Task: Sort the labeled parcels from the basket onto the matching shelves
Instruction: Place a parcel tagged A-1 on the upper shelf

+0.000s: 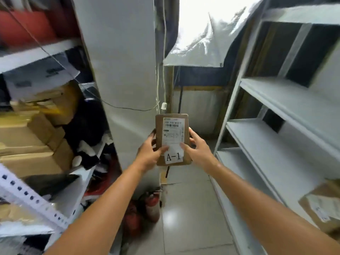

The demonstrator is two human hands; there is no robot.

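Both hands — left hand (pixel 149 153), right hand (pixel 195 150) — grip upright parcel (pixel 172 129).

Backlit storeroom aisle, wide-angle view, soft and smeared towards the edges.

Daylight pours through the blown-out opening (pixel 198 15) at top centre, throwing glare over the silvery sheet (pixel 202 48) below it and a pale sheen on the floor tiles (pixel 184 208). The left shelving (pixel 36 52) and its boxes are streaked with blur, as is the second parcel (pixel 323 208) at the right edge. The uprights of the right shelving (pixel 276 100) lean and bow with lens distortion, and dark shadow fills the gaps behind its boards. The held parcel (pixel 173 138) is sharpest: its "A-1" label reads clearly, the finer print does not.
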